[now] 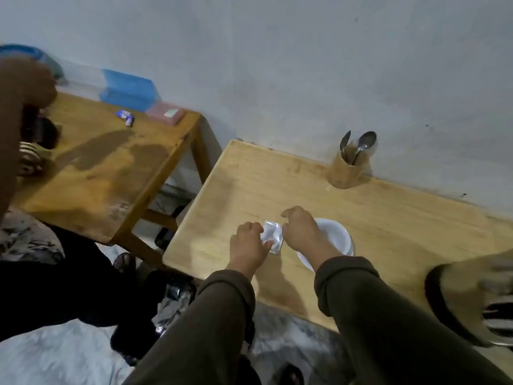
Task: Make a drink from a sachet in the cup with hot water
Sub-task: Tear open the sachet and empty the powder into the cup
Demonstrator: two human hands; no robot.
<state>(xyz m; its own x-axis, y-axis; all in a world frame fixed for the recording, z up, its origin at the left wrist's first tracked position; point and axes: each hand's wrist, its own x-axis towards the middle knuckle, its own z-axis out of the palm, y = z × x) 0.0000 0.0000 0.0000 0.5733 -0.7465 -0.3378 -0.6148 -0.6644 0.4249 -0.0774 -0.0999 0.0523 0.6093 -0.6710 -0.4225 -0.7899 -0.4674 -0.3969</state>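
We pinched the sachet (271, 237) between our left hand (249, 241) and right hand (301, 232), apparently unopened; filling the cup (337, 237) with powder and hot water remained.

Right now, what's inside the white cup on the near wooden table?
The visible part of the white cup shows only bare white interior, no powder or water. The right hand and wrist cover its left and front, so that part is unseen. Both hands hold the silver sachet beside it.
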